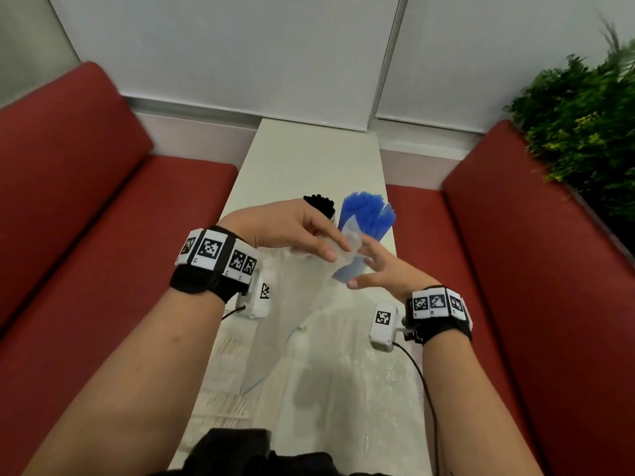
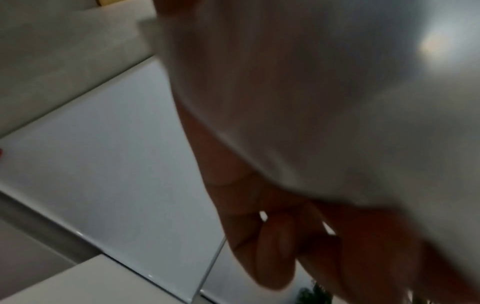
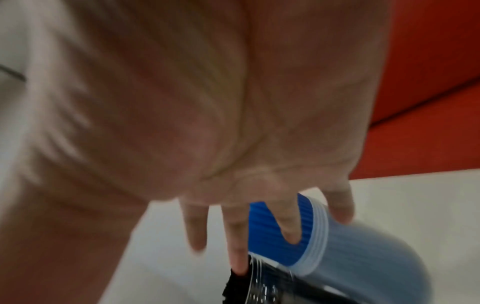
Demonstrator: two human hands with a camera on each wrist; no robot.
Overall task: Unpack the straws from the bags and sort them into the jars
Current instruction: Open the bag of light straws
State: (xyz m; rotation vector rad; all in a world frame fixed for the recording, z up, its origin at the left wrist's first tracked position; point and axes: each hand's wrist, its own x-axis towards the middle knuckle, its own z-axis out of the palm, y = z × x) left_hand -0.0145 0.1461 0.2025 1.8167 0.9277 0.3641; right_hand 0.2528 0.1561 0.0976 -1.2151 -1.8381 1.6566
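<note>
a head-worn camera looks down a narrow white table (image 1: pixel 319 156) set between two red benches (image 1: pixel 103 207). every place below is given relative to that table.

toward its far half stand two jars side by side, touching or nearly so. the jar of black straws (image 1: pixel 321 203) is on the left, mostly hidden behind the left hand. the jar of blue straws (image 1: pixel 369 214) is on the right, its straws fanned out above the rim. in the right wrist view the blue jar (image 3: pixel 337 242) shows ribbed blue straws through clear walls, with the black jar (image 3: pixel 259 281) against it.

above the table's middle, the left hand (image 1: pixel 292 231) pinches the top of a limp, clear plastic bag (image 1: pixel 292 304), which hangs down toward the near end and looks emptied. the right hand (image 1: pixel 381 269) is beside it with fingers spread and straight, gripping nothing; whether its fingertips touch the bag i cannot tell. the left wrist view is mostly filled with blurred plastic.

on the table's near end lie more bags: one at the left edge holding pale straws (image 1: pixel 223 383), and crinkled clear plastic (image 1: pixel 378 379) to the right.

judgement: the blue bag seems finished. to do this step well, set the empty bag aside, clear of the jars, so it does not drag across the upright straws and tip a jar, then take up the pale bag.
</note>
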